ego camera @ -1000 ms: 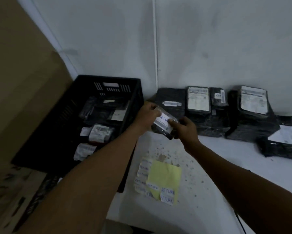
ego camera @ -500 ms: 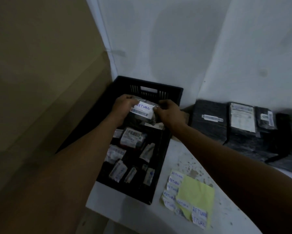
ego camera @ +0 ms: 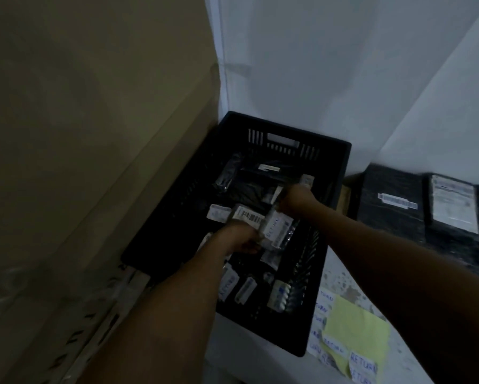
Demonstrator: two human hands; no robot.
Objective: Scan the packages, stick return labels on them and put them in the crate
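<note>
Black plastic crate (ego camera: 327,275) sits on a white surface (ego camera: 263,353), partly filled with labelled packages. Both hands reach inside it, holding one small package (ego camera: 277,228) bearing a return label. Left hand (ego camera: 239,235) grips its near end with curled fingers; right hand (ego camera: 295,199) pinches its far end. More black packages (ego camera: 393,206) line the wall to the right.

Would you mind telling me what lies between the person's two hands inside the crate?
In the head view, the labelled package spans the gap between the left hand and right hand, low inside the black crate.
</note>
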